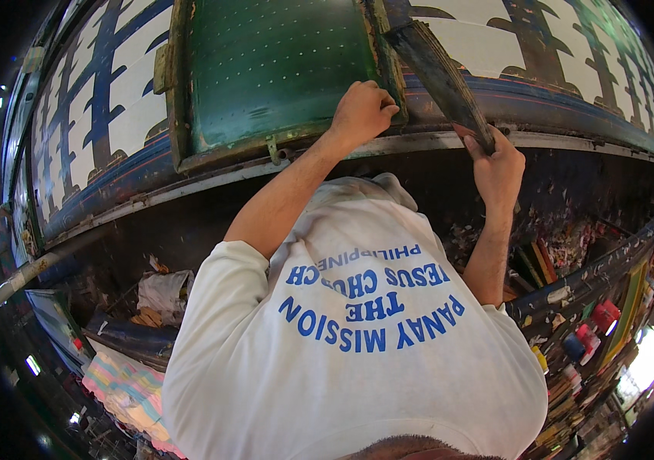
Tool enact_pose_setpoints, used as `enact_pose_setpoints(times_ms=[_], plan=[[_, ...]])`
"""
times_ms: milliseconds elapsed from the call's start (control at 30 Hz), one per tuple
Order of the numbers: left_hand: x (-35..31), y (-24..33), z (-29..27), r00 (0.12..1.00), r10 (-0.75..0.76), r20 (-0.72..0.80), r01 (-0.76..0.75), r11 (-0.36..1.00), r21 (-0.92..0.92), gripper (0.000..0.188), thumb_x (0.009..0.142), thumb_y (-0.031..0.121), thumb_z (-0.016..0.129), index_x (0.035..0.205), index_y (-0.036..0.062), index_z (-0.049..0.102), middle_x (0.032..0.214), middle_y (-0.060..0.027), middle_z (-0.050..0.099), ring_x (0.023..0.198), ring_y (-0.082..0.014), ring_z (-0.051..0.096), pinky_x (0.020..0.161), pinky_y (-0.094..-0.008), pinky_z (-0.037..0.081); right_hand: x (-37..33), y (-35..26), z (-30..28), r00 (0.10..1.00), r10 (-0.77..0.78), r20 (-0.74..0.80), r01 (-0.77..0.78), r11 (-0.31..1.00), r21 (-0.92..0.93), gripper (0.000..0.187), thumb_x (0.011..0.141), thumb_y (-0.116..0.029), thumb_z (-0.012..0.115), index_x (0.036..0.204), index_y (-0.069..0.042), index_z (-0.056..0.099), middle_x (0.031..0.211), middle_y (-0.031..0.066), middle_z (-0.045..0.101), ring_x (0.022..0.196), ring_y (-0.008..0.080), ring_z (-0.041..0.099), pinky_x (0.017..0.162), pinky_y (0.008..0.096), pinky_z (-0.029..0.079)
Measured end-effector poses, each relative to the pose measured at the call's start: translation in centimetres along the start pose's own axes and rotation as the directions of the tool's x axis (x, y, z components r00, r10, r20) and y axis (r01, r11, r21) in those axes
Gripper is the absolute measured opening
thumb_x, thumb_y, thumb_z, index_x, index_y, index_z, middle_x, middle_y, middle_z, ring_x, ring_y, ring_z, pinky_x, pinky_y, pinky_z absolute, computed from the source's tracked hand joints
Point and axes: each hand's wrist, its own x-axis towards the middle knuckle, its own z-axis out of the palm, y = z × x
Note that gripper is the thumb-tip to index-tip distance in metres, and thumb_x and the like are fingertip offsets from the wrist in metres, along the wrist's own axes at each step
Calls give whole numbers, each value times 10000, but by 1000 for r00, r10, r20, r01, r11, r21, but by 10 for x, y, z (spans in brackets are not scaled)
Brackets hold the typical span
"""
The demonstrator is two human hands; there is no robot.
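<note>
My right hand [495,166] grips the lower end of a long, dark, ink-stained squeegee [442,83]. The squeegee slants up and to the left, its far end beside the right rail of a printing screen. That screen [273,65] has green mesh with rows of small pale dots and a worn, stained frame. Over its lower right corner is my left hand [364,115], fingers curled in; whether anything is inside them is hidden. White cut fabric pieces [471,42] lie on the dark table on both sides of the screen.
A metal rail [557,142] runs along the table's near edge, with a small bracket [273,149] at the screen. Crumpled cloth [164,295] sits low at the left, above a pastel checked fabric [131,387]. Red containers [605,314] and scraps crowd the right.
</note>
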Motion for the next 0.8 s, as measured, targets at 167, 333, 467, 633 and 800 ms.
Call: enact_pose_setpoints(times_ms=[167, 333, 467, 633, 800], plan=[[7, -10, 12, 995, 102, -6, -101, 990, 94, 147, 941, 177, 740, 962, 49, 810, 981, -129, 704, 1052, -357, 628, 977, -475, 494, 2, -3, 0, 1000, -25, -14, 25, 1000, 5, 268, 949, -178, 823, 1217, -173, 827, 998, 95, 830, 856, 209, 799, 755, 340, 581], [-8, -6, 22, 935, 347, -67, -324, 919, 226, 99, 941, 102, 679, 1003, 43, 729, 1054, -138, 662, 1108, -336, 572, 1028, -455, 445, 2, 0, 1, 1000, -11, -8, 11, 1000, -17, 261, 954, -163, 816, 1215, -163, 825, 1021, 101, 829, 883, 220, 805, 773, 346, 587], [-38, 9, 14, 884, 466, -36, -459, 880, 124, 74, 980, 107, 636, 1005, 42, 663, 1116, -166, 623, 1116, -343, 545, 995, -454, 443, 4, 4, 2, 999, 34, -24, -34, 999, -5, 313, 939, -178, 829, 1241, -105, 795, 1011, 163, 811, 929, 273, 800, 815, 362, 574], [-62, 18, 15, 866, 500, 9, -496, 856, 144, 174, 1031, 230, 642, 992, 60, 649, 1053, -145, 627, 1048, -328, 600, 914, -449, 468, 8, 7, 4, 998, 55, 4, -55, 998, 12, 336, 935, -200, 836, 1233, -58, 779, 981, 187, 801, 943, 303, 799, 821, 364, 565], [-65, 8, 14, 836, 519, 178, -547, 810, 209, 265, 1005, 338, 702, 953, 79, 720, 1036, -95, 661, 959, -264, 654, 864, -416, 477, 13, 1, 13, 999, 37, -34, -40, 995, -89, 345, 953, -244, 833, 1265, -103, 798, 987, 152, 821, 908, 265, 800, 811, 380, 577]])
